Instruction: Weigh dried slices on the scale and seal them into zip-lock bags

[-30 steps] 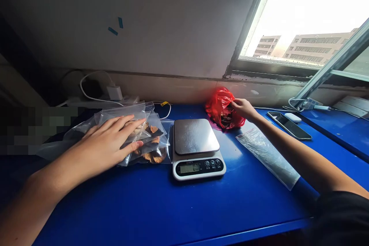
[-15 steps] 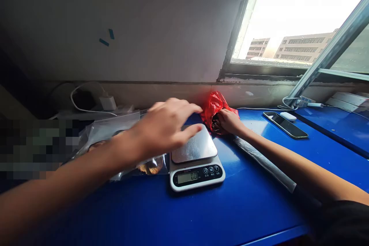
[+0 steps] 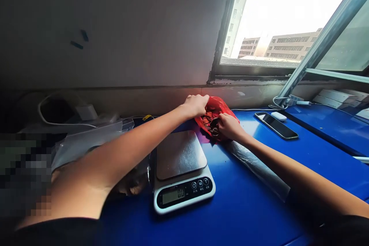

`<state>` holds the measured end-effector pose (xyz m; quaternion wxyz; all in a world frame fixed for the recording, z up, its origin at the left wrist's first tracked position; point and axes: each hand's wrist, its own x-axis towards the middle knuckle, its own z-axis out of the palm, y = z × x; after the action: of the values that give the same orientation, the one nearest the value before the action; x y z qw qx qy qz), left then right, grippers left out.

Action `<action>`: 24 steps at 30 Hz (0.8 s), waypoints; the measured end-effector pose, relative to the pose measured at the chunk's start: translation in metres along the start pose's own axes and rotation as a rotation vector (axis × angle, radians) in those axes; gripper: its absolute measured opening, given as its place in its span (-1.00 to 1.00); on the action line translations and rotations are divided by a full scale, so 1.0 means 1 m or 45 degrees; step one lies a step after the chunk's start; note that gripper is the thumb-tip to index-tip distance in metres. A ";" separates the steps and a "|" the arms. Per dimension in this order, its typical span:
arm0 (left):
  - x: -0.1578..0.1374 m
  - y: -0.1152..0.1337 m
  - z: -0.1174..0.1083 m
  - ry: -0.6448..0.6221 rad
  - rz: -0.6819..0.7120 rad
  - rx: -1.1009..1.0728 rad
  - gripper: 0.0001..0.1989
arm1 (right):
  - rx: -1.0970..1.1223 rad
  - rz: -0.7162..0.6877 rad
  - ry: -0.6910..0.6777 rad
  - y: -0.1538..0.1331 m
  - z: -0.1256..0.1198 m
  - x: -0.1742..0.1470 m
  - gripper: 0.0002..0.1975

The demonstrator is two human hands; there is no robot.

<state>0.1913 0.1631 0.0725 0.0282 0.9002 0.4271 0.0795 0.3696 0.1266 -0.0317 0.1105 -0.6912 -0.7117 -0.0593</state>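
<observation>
Head view: behind-right of the scale (image 3: pixel 182 154), left hand (image 3: pixel 197 105) pinches red bag (image 3: pixel 219 103) by its rim, right hand (image 3: pixel 229 126) curls among dark pieces (image 3: pixel 211 122), hold unclear; reaching in seems underway, next move calling for a steady opening.

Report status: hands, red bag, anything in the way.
Left hand on red bag rim. Right hand at open mouth, fingertips among dark pieces. Scale nearby, reading 0.0; nothing seen blocking either hand.

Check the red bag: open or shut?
Open: the left hand holds the rim of the red bag, and dark pieces show inside, with the right hand at the mouth.
</observation>
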 end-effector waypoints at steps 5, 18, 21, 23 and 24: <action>-0.048 -0.014 -0.019 0.102 0.121 -0.242 -0.65 | 0.005 -0.063 0.021 0.003 -0.009 -0.010 -0.72; -0.119 -0.031 -0.039 0.211 0.130 -0.469 -0.72 | 0.081 -0.174 0.194 -0.011 -0.028 -0.006 -0.84; -0.133 -0.026 -0.031 0.220 0.213 -0.318 -0.72 | 0.101 -0.161 0.168 -0.013 -0.025 -0.005 -0.86; -0.148 -0.020 -0.028 0.200 0.320 -0.207 -0.72 | 0.117 -0.170 0.128 -0.012 -0.025 -0.004 -0.96; -0.157 -0.017 -0.027 0.165 0.364 -0.153 -0.72 | 0.128 -0.177 0.110 -0.011 -0.026 -0.001 -0.97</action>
<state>0.0763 0.0523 0.0783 0.0428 0.9416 0.2900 0.1661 0.3607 0.1188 -0.0061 0.1712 -0.6306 -0.7545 -0.0610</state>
